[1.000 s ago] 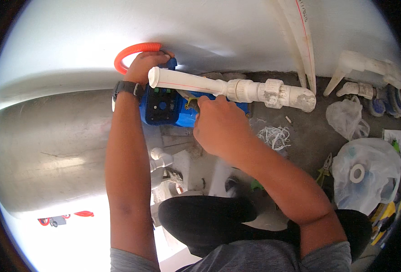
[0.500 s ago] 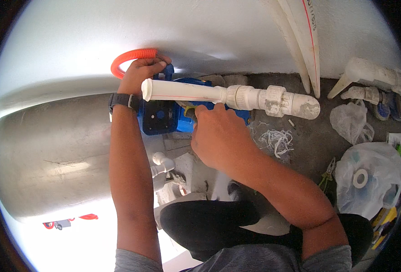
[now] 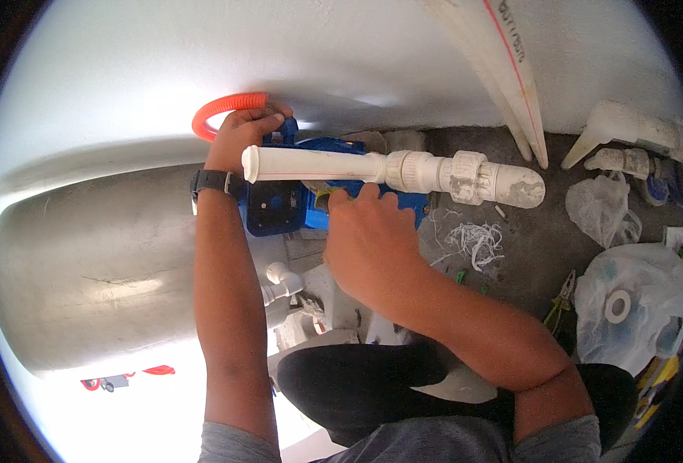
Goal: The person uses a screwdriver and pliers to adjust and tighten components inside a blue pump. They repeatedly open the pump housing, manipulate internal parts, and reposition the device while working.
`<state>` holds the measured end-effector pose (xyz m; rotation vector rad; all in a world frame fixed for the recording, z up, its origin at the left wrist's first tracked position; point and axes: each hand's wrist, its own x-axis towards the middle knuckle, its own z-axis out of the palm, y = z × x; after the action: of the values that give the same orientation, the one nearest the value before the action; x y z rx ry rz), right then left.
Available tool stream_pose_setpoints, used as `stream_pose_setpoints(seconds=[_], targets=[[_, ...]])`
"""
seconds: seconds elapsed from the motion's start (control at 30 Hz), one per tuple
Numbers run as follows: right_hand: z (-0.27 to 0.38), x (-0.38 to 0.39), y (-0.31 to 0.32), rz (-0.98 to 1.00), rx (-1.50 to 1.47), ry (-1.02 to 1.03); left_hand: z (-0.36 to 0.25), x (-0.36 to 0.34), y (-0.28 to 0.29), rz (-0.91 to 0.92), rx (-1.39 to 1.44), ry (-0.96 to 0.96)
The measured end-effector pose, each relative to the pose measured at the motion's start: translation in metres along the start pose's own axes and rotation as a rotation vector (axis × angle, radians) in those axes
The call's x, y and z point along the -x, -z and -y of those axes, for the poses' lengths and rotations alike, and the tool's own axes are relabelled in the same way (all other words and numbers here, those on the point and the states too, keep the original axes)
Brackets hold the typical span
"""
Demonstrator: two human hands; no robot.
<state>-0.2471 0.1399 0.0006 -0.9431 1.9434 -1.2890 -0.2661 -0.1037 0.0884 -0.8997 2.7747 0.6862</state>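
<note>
A blue pump (image 3: 330,210) with a black panel (image 3: 274,202) lies beside the wall. Across it, nearer to me, runs a white plastic pipe (image 3: 310,164) with unions and a dirty elbow, hiding part of the pump. My left hand (image 3: 250,127), with a watch on the wrist, is closed at the end of an orange corrugated conduit (image 3: 229,103), right by the pump's blue fitting (image 3: 286,131). My right hand (image 3: 374,243) is closed around a tool with a yellow and dark handle (image 3: 322,199), below the pipe. The tool's working end is mostly hidden, so its kind is unclear.
A large metal tank (image 3: 94,270) lies left. Tall white pipes (image 3: 523,92) lean on the wall. To the right are green-handled pliers (image 3: 564,293), plastic bags (image 3: 631,309) and pipe fittings (image 3: 627,162). White shreds (image 3: 476,243) litter the floor, and a white elbow (image 3: 279,278) stands below the pump.
The whole view has shifted slightly. My right hand has turned a little at the pump, its knuckles now lower under the pipe. My left hand keeps its place by the conduit.
</note>
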Motion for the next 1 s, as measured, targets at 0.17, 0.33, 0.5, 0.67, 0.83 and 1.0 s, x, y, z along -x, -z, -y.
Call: stream_pose_setpoints(seconds=[0.17,0.33,0.5,0.67,0.83,1.0], targets=[[0.001,0.002,-0.005,-0.011,0.001,-0.014,0.004,-0.002,0.002,0.022,0.070,0.027],[0.007,0.003,-0.013,-0.052,0.033,-0.031,0.012,-0.004,0.002,0.046,0.047,-0.158],[0.010,0.005,-0.013,-0.050,0.044,-0.028,0.009,-0.003,0.003,0.013,-0.008,-0.085],[0.005,0.003,-0.005,-0.059,0.055,0.018,0.006,-0.002,0.002,0.004,-0.006,-0.042],[0.004,0.003,-0.007,-0.050,0.052,0.008,0.013,-0.007,0.005,0.012,0.015,-0.057],[-0.002,0.001,-0.004,-0.065,0.034,-0.008,0.015,-0.007,0.004,-0.011,-0.194,-0.214]])
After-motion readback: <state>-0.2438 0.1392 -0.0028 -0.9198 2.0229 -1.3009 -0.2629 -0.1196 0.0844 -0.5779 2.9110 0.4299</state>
